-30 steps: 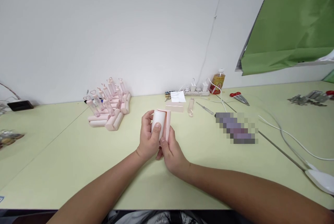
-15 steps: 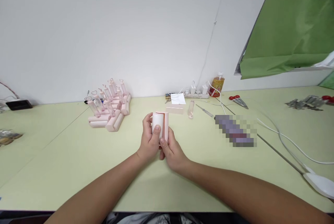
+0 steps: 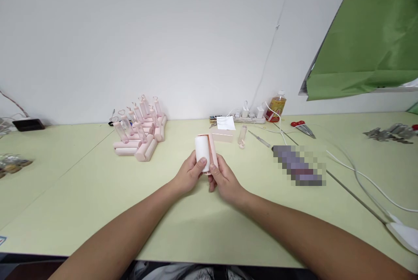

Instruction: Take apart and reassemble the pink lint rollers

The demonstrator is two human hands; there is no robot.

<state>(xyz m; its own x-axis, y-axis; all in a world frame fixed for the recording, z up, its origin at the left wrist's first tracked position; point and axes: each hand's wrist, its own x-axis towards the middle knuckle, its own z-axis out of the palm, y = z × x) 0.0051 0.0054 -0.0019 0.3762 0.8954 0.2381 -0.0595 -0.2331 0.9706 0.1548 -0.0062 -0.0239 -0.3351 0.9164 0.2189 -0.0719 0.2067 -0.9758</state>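
Note:
Both hands grip one pink-and-white case [image 3: 203, 151] with rounded sides, held above the middle of the table. My left hand [image 3: 192, 172] is closed on its white half, thumb across the front. On the pink side, my right hand [image 3: 225, 180] is closed with its thumb near the lower edge. A gap with an orange-brown inside shows between the white and pink parts. The fingers behind the case are mostly hidden.
Several pink cases [image 3: 146, 148] with clear tubes stand at the left. Behind my hands are a pink box [image 3: 224, 135] with white paper, a power strip [image 3: 251, 119] and a bottle [image 3: 276, 106]. A screwdriver [image 3: 260, 139], red-handled pliers [image 3: 303, 128] and cables lie rightward.
The gap between the white and pink parts looks wider at the top. My left fingers have slid lower on the case, and the whole view has shifted slightly.

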